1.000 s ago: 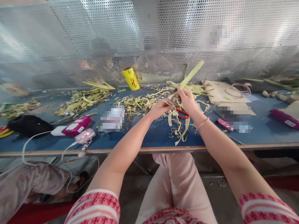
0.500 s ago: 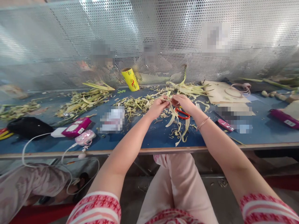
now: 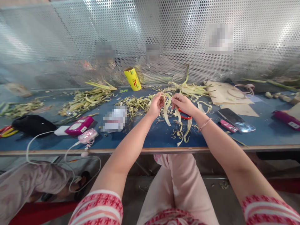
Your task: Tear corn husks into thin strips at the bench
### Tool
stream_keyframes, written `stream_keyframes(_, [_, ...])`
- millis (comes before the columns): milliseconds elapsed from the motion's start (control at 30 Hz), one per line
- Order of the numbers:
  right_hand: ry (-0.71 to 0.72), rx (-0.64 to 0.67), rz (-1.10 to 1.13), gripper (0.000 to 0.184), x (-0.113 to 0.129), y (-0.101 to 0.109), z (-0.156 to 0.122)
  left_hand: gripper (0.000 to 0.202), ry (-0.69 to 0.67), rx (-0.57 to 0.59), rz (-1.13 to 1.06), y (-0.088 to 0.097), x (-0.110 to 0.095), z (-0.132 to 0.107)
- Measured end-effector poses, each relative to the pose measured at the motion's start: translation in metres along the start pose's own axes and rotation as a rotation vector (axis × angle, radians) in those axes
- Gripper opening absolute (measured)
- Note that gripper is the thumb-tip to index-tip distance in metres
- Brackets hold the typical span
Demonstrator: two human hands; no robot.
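Note:
Over the blue table, my left hand (image 3: 157, 105) is closed in a pinch on a pale, flat plant strip (image 3: 167, 113), which hangs down to its right. A short gap away, my right hand (image 3: 182, 103) is closed with its fingertips together, and another pale strip (image 3: 178, 120) dangles below them. Red-handled scissors (image 3: 186, 117) lie under and beside my right hand, partly hidden. Shredded plant pieces (image 3: 138, 104) are heaped behind and left of my left hand. Behind my right hand rests a bundle of longer leafy strips (image 3: 187, 88).
A yellow tube (image 3: 132, 79) stands tilted against the perforated metal screen (image 3: 164, 37). Purple device (image 3: 79, 126), black pouch (image 3: 32, 126) and white cable lie left. A phone (image 3: 235, 118), pink cutter (image 3: 229, 126) and brown paper (image 3: 225, 92) lie right. Another person's leg (image 3: 35, 181) shows lower left.
My hands have moved apart, the left one leftward and the right one slightly down. Strips now hang separately from each hand. The view has shifted a little.

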State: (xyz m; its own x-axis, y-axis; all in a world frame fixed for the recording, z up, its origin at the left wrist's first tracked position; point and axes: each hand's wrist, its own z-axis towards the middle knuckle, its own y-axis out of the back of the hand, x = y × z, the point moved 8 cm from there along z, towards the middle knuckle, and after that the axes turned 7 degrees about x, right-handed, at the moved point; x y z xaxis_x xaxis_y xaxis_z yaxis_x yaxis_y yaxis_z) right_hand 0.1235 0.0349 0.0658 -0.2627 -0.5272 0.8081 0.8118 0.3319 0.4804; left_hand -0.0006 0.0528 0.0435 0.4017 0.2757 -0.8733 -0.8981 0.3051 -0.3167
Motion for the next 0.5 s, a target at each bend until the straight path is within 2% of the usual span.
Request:
stream_keyframes(167, [0.029,-0.091,-0.086,0.014,0.003,0.011,-0.002,0.048,-0.034,-0.073,0.068,0.011,0.002,0.006])
stream_keyframes(267, [0.008,-0.181,-0.219,0.017,0.002,0.025,-0.003,0.047,-0.098,-0.057,0.118,0.013,-0.001,0.009])
stream_keyframes(367, [-0.029,-0.214,-0.392,0.019,-0.005,0.033,-0.002,0.047,-0.117,-0.072,0.163,0.015,-0.004,0.008])
stream_keyframes(433, [0.028,-0.231,-0.511,0.014,-0.003,0.032,-0.001,0.048,-0.100,-0.083,0.225,0.014,-0.006,0.005])
stream_keyframes(500, [0.148,-0.298,-0.604,0.014,0.008,0.029,-0.005,0.047,-0.084,-0.069,0.311,0.011,-0.007,0.003])
